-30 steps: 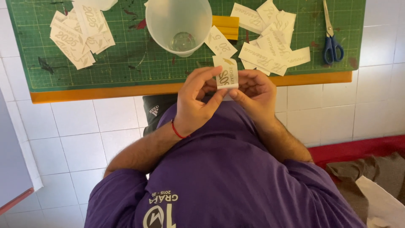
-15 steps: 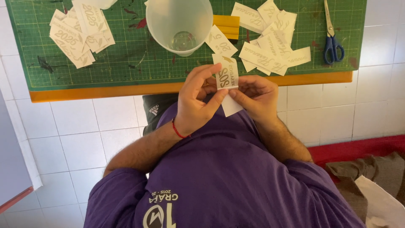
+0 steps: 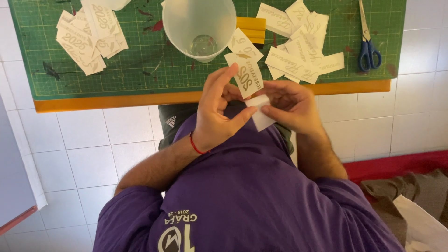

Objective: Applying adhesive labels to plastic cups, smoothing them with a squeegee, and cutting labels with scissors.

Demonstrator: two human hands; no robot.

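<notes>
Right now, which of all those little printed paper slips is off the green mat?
The slip with gold lettering, pinched between the left hand and right hand. The other slips lie in a left pile and a right pile on the mat.

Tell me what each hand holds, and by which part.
Left hand pinches the gold-lettered sticker strip at its lower end; right hand grips the peeled white backing paper by its upper edge.

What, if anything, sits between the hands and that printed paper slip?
Nothing visible does: the left hand and right hand pinch the printed slip and its white backing directly, above the table edge.
</notes>
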